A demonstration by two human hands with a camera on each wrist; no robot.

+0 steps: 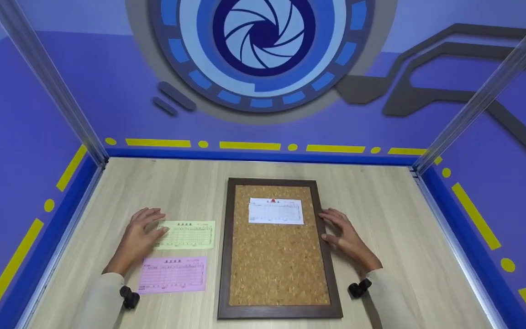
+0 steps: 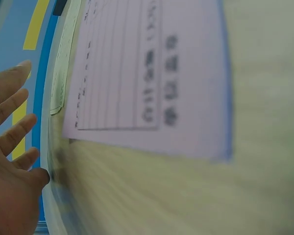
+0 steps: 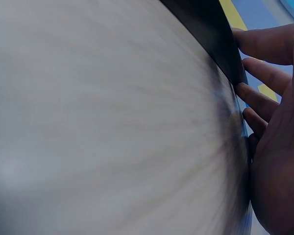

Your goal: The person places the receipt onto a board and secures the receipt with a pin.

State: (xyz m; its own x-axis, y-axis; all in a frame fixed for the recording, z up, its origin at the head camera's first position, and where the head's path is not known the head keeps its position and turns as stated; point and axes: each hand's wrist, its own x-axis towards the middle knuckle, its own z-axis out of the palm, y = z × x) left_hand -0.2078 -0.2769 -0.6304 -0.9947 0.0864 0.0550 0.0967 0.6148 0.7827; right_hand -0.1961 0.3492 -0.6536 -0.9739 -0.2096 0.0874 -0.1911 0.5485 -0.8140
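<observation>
A cork board [image 1: 279, 269] in a dark brown frame lies on the table, with a white printed slip [image 1: 276, 213] held near its top by a red pushpin [image 1: 273, 200]. My right hand [image 1: 343, 233] touches the frame's right side with its fingertips; the right wrist view shows the fingers against the dark edge. To the left of the board lies a green printed slip [image 1: 187, 235], and below it a pink one [image 1: 174, 274]. My left hand [image 1: 139, 235] is at the green slip's left edge, thumb over its corner, fingers loosely spread and holding nothing.
The pale wood table [image 1: 404, 219] is bounded by a blue-purple back wall [image 1: 85, 100] and side walls. Metal posts [image 1: 473, 91] stand at the back corners. A small black device [image 1: 359, 289] sits at each wrist.
</observation>
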